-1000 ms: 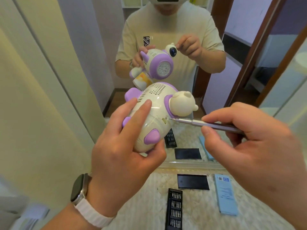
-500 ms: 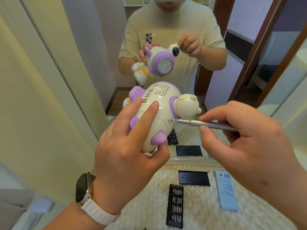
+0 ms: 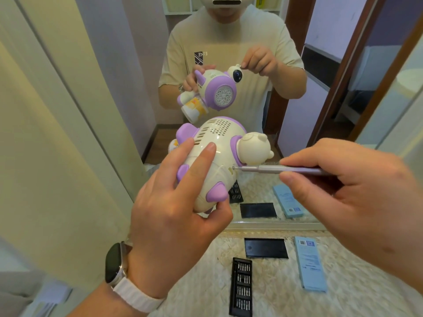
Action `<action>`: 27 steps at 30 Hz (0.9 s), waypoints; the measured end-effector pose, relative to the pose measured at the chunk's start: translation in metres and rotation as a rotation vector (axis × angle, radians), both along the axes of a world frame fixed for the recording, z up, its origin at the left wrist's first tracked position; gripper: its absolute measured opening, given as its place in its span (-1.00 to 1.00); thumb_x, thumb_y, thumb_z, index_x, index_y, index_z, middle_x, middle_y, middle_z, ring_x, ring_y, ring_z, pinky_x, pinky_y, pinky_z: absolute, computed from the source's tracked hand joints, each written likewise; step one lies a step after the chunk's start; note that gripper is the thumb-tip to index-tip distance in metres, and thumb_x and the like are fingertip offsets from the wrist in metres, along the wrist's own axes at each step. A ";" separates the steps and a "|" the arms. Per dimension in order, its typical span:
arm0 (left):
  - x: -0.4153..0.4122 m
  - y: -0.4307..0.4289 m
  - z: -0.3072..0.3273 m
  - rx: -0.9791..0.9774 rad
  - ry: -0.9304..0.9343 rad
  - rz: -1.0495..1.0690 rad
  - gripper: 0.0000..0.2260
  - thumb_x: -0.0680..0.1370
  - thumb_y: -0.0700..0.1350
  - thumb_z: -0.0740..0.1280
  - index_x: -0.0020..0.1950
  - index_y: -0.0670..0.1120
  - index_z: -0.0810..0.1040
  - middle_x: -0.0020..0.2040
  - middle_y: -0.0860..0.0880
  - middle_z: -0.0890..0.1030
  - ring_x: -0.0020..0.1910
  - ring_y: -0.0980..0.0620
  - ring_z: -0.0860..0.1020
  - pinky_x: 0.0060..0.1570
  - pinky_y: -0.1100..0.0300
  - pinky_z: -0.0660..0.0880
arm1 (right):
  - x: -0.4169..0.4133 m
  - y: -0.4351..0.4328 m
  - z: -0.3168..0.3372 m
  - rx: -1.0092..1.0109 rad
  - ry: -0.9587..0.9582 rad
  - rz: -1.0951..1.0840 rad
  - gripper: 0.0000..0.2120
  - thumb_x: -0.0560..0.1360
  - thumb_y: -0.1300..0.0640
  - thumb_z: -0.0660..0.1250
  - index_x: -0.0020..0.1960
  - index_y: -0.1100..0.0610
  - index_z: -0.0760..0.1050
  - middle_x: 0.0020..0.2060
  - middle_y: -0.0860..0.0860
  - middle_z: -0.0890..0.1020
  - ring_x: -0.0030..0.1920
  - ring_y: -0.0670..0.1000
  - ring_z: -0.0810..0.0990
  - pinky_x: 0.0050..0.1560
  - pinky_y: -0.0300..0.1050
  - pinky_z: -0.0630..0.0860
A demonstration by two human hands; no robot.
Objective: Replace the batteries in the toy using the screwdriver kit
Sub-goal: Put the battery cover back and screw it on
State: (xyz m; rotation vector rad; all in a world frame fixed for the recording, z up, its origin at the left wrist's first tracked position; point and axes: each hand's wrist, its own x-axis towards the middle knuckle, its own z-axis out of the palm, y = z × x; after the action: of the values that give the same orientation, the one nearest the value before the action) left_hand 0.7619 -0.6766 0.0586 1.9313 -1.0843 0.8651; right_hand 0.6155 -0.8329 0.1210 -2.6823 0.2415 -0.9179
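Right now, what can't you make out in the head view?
Head view only.
Too small: the screw at the screwdriver tip, engagement unclear; the bits in the bit tray.
Hidden by the left hand: the toy underside.
Hidden inside the right hand: the screwdriver rear end.

Mirror (image 3: 309,138), wristwatch (image 3: 113,263) (white strap), fluffy cream cover (image 3: 194,282)
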 end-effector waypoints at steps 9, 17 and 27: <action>0.006 0.001 -0.002 0.017 0.027 -0.014 -0.47 0.35 -0.06 0.42 0.33 -0.03 0.54 0.32 -0.10 0.54 0.13 -0.10 0.62 -0.03 0.10 0.54 | 0.004 0.014 -0.004 0.176 0.074 0.001 -0.89 0.51 -0.15 0.16 0.02 -0.24 0.31 -0.22 -0.18 0.50 -0.28 -0.09 0.49 -0.30 -0.23 0.45; 0.023 0.016 -0.008 -0.002 0.016 -0.048 -0.49 0.35 -0.08 0.44 0.31 -0.08 0.56 0.30 -0.13 0.55 0.13 -0.09 0.61 0.01 0.16 0.52 | 0.014 0.033 -0.006 0.051 0.028 -0.041 -0.92 0.51 -0.04 0.20 0.00 -0.14 0.39 -0.30 -0.19 0.51 -0.21 -0.05 0.50 -0.14 -0.17 0.46; 0.046 0.042 -0.022 0.006 0.055 -0.078 -0.45 0.32 -0.10 0.47 0.33 -0.05 0.55 0.31 -0.10 0.55 0.15 -0.09 0.61 0.02 0.14 0.53 | 0.037 0.058 -0.018 -0.085 -0.038 -0.101 -0.81 0.57 -0.02 0.26 -0.02 0.04 0.61 -0.34 -0.16 0.59 -0.25 -0.07 0.50 -0.27 -0.26 0.41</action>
State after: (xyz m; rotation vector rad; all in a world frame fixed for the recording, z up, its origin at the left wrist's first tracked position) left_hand 0.8079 -0.6343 0.0363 1.8943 -1.1229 0.7629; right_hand 0.6528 -0.7752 0.1034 -2.7485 0.3394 -1.0302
